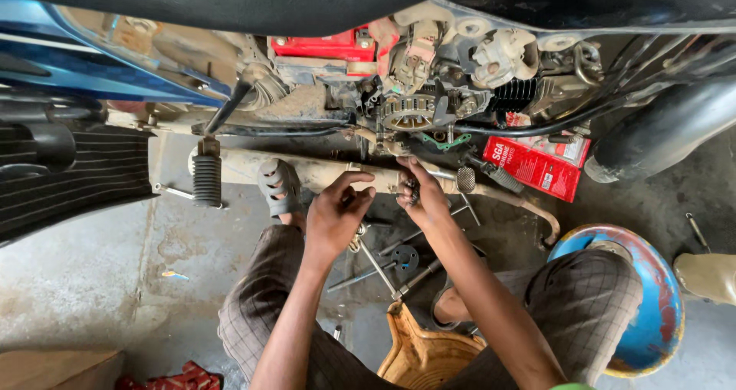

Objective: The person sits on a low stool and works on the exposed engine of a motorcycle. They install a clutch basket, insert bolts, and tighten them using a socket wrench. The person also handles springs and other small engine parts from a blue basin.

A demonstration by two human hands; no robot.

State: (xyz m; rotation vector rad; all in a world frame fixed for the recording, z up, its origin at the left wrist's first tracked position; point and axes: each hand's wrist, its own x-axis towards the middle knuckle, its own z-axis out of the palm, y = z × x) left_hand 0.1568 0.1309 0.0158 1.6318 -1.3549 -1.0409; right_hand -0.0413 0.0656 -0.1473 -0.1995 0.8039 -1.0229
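I look down at the open engine (418,106) of a motorcycle, its clutch gear exposed. My left hand (336,213) hovers below the engine with the fingers curled and thumb and forefinger close together; whether it holds anything is unclear. Beside it, my right hand (420,194) is closed around a small dark metal part, just under the green gasket (445,141). Both hands are above the dusty exhaust pipe (322,171) and near the brake pedal (465,179).
Long T-handle wrenches (383,267) lie on the concrete between my knees. A red parts box (540,167) leans right of the engine. A blue bowl (652,298) sits at right, a wooden stool (418,352) below, a footpeg (206,179) at left.
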